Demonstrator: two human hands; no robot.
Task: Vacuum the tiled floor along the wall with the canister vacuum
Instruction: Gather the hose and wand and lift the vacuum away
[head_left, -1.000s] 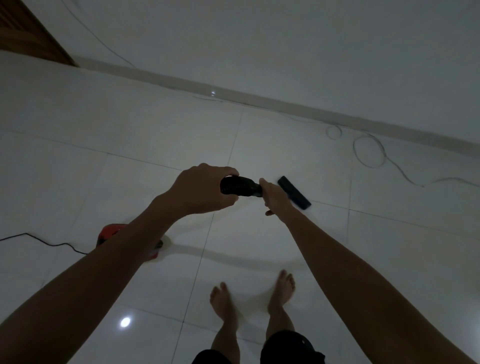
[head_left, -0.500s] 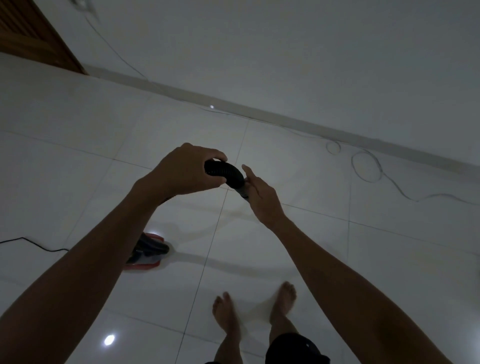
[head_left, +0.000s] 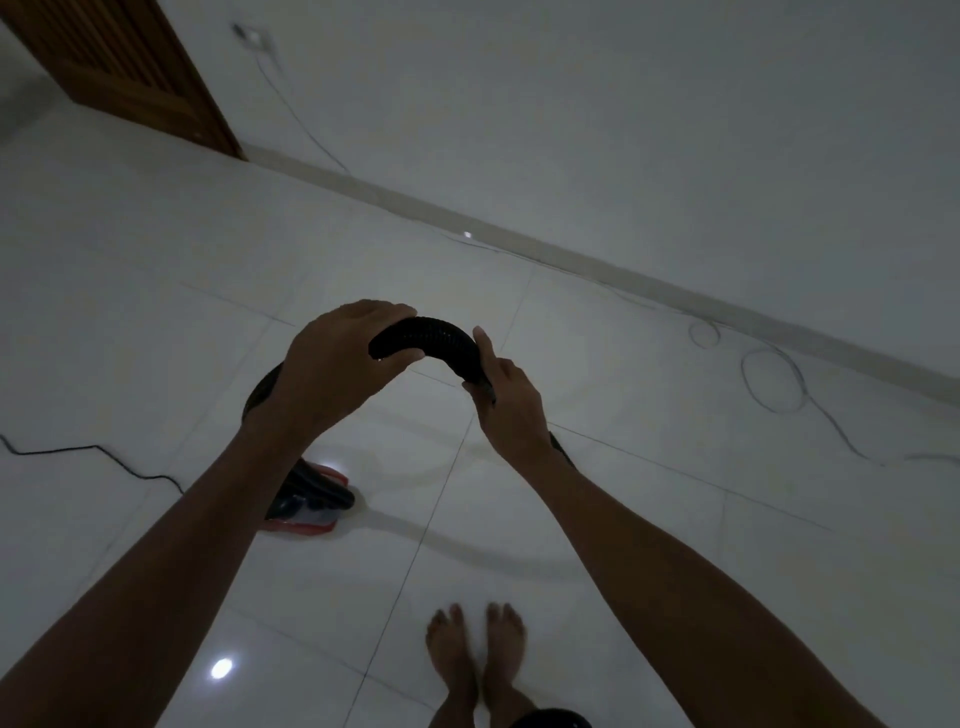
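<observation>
left hand (head_left: 332, 364): frame centre, clenched over the top of the ribbed black hose (head_left: 431, 340), fingers wrapped round it, thumb underneath.
right hand (head_left: 511, 400): just right of centre, gripping the other end of the visible hose arc; index finger laid up along the hose, remaining fingers curled round it. A dark rigid piece sticks out below the wrist; can't tell what it is.
hose: bent into an arch between the two hands, held up off the floor. Past the left hand it loops down behind the left forearm toward the canister.
canister vacuum (head_left: 311, 499): lower left of centre, on the floor, red and black, partly hidden by the left forearm. Well apart from the wall.
floor (head_left: 156, 291): glossy white tiles, grout lines visible, two bright light reflections, one lower left and one at the skirting.
wall (head_left: 623, 104): white, runs diagonally from upper left to right edge, pale skirting at its foot.
black cord (head_left: 98, 454): left edge, lying on the tiles, running toward the canister.
thin wire (head_left: 769, 382): right side near the skirting, loose loops on the floor; another run climbs the wall to a socket (head_left: 252, 37) at upper left.
wooden door (head_left: 124, 67): upper left corner.
bare feet (head_left: 475, 654): bottom centre, side by side on the tiles.
lighting: dim, fine detail poor.
</observation>
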